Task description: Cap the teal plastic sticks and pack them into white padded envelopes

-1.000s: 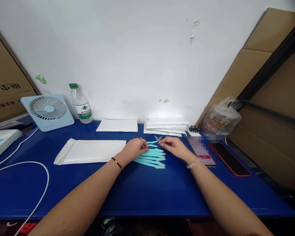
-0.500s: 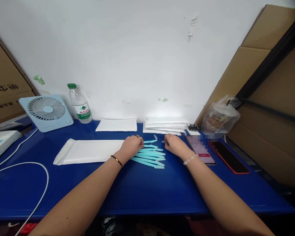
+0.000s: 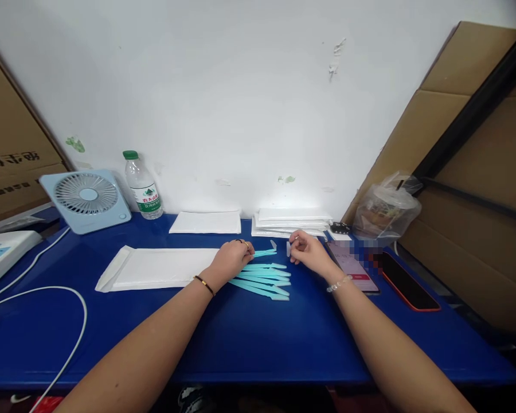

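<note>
Several turquoise eyebrow razors (image 3: 262, 281) lie fanned out on the blue table, their narrow ends pointing right. My left hand (image 3: 233, 257) is closed, its fingertips pinching turquoise razors (image 3: 264, 253) just above the fan; how many it holds is hard to tell. By their tips is a small translucent piece (image 3: 273, 244), like a blade cover. A short gap to the right, my right hand (image 3: 308, 251) pinches another small translucent blade cover (image 3: 288, 248) between thumb and fingers. A flat white padded mailer (image 3: 163, 265) lies partly behind my left hand.
White packets (image 3: 290, 221) are stacked by the wall, beside a single white packet (image 3: 205, 222). A water bottle (image 3: 144, 186) and blue fan (image 3: 88, 198) stand left. To the right are two phones (image 3: 408, 281) and a bagged cup (image 3: 384, 209). A white cable (image 3: 83, 321) crosses the left side.
One razor from the top of the fan is now up at my left fingertips. My right fingers have turned, so the small cover in them shows more. The view has tilted slightly upward.
</note>
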A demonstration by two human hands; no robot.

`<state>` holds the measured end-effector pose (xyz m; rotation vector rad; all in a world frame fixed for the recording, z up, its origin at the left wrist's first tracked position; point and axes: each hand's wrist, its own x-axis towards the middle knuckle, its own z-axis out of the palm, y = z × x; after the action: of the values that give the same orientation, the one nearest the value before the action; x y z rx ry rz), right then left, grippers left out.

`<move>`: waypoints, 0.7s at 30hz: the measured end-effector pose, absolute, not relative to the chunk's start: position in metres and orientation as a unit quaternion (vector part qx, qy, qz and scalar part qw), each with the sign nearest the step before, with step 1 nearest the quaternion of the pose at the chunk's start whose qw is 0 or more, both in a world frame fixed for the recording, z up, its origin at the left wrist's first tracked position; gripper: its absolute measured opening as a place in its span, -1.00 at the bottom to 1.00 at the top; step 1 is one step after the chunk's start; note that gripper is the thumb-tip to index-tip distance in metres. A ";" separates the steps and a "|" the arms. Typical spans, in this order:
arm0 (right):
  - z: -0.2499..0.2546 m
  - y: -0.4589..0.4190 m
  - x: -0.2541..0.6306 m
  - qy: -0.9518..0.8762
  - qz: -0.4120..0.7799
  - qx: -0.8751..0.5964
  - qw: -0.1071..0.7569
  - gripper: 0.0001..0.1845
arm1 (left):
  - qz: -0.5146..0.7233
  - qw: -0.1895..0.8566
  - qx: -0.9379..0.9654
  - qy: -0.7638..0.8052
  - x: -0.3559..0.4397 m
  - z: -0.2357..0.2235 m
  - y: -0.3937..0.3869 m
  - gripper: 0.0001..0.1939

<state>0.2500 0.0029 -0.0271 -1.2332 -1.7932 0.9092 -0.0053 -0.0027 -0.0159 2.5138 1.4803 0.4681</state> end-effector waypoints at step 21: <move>-0.025 0.003 0.257 -0.543 0.551 -0.420 0.475 -0.86 | 0.205 0.212 0.811 0.505 -0.006 -0.007 -0.007 -0.83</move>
<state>0.2574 0.0026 -0.0250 -1.0264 -1.3275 1.3465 -0.0064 -0.0065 -0.0071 2.2531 1.4040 0.5693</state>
